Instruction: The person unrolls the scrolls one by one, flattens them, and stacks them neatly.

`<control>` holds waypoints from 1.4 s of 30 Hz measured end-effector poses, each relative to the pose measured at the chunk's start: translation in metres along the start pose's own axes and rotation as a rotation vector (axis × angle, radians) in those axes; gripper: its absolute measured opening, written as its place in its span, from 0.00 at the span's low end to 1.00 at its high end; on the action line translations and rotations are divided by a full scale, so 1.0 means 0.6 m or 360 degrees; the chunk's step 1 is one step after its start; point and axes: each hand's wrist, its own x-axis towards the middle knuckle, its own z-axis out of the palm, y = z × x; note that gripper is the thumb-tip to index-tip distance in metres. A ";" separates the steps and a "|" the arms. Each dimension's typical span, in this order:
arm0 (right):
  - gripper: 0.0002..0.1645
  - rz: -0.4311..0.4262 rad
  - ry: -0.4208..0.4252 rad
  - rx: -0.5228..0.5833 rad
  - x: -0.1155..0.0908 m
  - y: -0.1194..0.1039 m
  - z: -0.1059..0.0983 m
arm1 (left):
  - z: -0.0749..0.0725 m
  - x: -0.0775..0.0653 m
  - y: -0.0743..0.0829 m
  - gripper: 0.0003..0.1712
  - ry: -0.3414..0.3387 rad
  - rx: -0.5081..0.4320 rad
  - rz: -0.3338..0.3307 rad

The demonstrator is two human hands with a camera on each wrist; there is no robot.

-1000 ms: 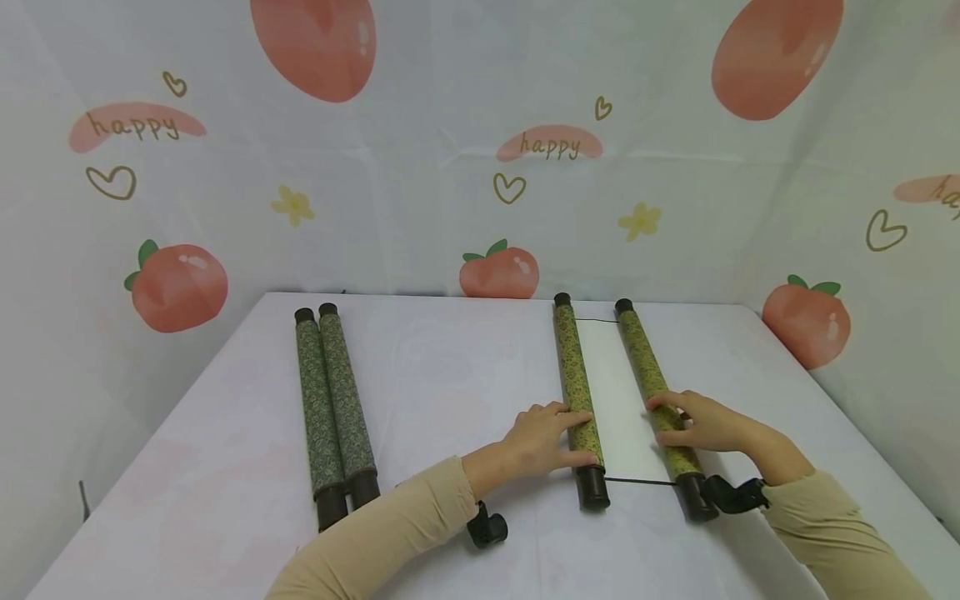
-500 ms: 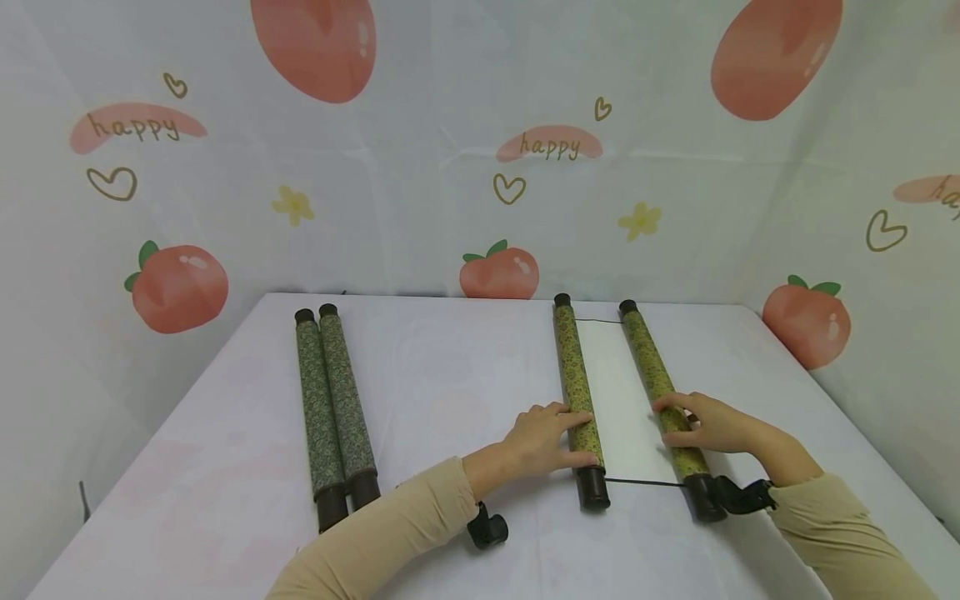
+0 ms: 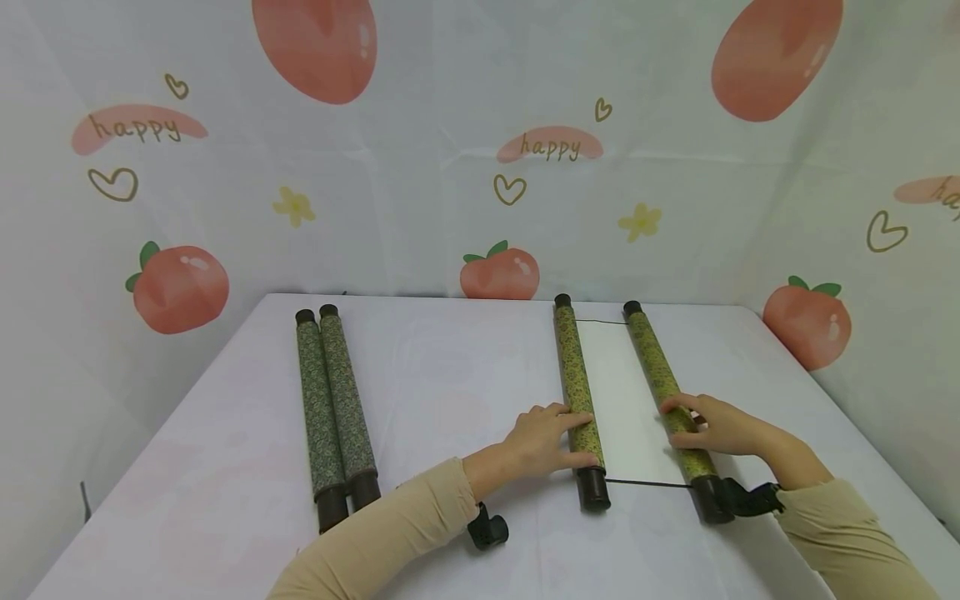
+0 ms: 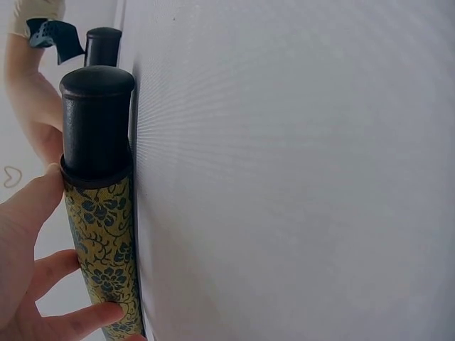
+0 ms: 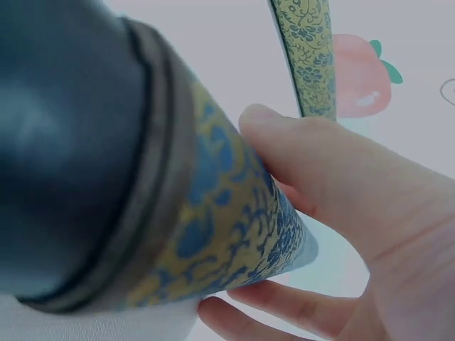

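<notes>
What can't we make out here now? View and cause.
Head: near tip of the right-hand dark green patterned fabric roll, hidden by the beige cloth left sleeve.
Left wrist: far end of the left yellow floral fabric roll, cut off by the bottom edge; part of the left hand, by the left edge.
Right wrist: black cylindrical end cap, blurred and cut off by the left edge.

Backdrop: whitish hanging cloth beyond the table's far, left and right edges, lightly creased
Prints: red fruit, pink "happy" patches, outlined hearts, yellow flowers
Tabletop: white
Light: soft, muted
</notes>
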 end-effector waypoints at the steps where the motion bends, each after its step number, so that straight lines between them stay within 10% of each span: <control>1: 0.26 -0.0013 0.0007 -0.0001 0.000 0.001 0.000 | 0.000 0.000 0.000 0.35 0.0001 0.0001 0.0000; 42: 0.19 0.0015 -0.0051 0.0008 -0.013 0.026 -0.010 | 0.002 0.001 -0.001 0.35 -0.0005 -0.0017 -0.0002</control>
